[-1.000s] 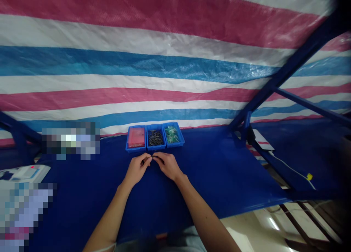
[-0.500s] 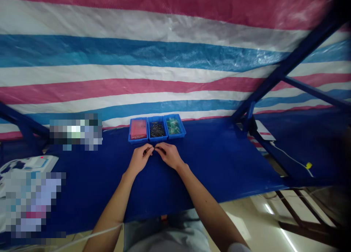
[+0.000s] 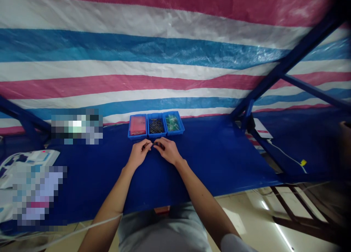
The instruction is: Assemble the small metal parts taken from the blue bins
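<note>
Just in front of three blue bins, my left hand [image 3: 139,151] and my right hand [image 3: 168,150] meet fingertip to fingertip. Between them is a small dark screw [image 3: 154,144], pinched from both sides; most of it is covered by fingers. The left bin [image 3: 138,137] contains flat pink plastic bags [image 3: 138,125]. A heap of dark screws [image 3: 156,126] lies in the middle bin [image 3: 157,135]. Green-and-clear small packets [image 3: 172,123] fill the right bin [image 3: 181,130].
A blue cover lies over the table [image 3: 216,153]. Striped plastic sheeting [image 3: 164,76] hangs behind, crossed at the right by a blue metal frame [image 3: 263,83]. A white box [image 3: 261,128] with a cable sits beyond it. A white device [image 3: 48,157] and blurred-out items are at left.
The view has tilted downward, so the bins and hands appear higher in it. Both hands keep their pinch by the bins; slightly more of the dark piece shows between the fingertips.
</note>
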Available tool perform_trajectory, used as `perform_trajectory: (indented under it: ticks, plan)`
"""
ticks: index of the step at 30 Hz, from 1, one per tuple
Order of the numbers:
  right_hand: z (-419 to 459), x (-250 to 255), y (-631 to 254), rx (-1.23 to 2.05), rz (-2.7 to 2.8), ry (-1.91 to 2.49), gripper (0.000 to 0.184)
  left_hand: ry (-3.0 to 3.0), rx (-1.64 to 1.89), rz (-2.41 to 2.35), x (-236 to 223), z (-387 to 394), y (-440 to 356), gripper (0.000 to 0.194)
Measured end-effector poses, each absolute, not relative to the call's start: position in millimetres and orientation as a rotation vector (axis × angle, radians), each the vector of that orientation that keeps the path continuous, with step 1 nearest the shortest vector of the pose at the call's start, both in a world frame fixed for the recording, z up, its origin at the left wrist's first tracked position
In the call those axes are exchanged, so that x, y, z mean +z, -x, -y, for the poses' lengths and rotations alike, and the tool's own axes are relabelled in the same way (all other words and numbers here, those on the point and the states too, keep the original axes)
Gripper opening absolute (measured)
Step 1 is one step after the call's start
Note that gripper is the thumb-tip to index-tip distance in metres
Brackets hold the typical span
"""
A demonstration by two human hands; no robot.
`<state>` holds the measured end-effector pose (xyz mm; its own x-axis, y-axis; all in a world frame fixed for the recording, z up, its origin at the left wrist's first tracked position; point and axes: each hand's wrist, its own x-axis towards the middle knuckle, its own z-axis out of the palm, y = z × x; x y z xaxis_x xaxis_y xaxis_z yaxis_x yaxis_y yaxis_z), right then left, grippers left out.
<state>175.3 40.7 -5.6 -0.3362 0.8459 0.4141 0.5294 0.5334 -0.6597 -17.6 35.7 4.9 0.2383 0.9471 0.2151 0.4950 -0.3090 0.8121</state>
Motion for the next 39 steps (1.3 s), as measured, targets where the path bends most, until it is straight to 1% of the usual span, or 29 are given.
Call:
perform_trajectory:
  ticks: [4,8,18,22,26,39]
  plan:
    - [-41.4,-5.5,-175.4,0.550,2.026,1.095,0.018,-1.891,0.960,-1.316,3.4,-36.2,18.1,0.032]
    - [-41.2,-4.7,-174.3,0.563,2.033,1.092,0.022,-1.874,0.985,-1.335,4.0,-35.8,18.2,0.027]
    - [-39.8,-0.2,-173.9,0.555,2.072,1.112,0.029,-1.893,0.949,-1.299,4.0,-35.5,17.8,0.024]
    - [-39.3,-1.8,-173.8,0.595,2.038,1.122,0.022,-1.909,0.943,-1.289,3.9,-35.4,18.2,0.025]
    - [-40.1,-4.8,-173.5,0.600,2.024,1.075,0.020,-1.933,0.930,-1.298,5.2,-35.0,18.0,0.029]
    - [-39.6,-2.1,-172.6,0.556,2.099,1.103,0.026,-1.940,0.928,-1.315,7.0,-34.4,17.1,0.029]
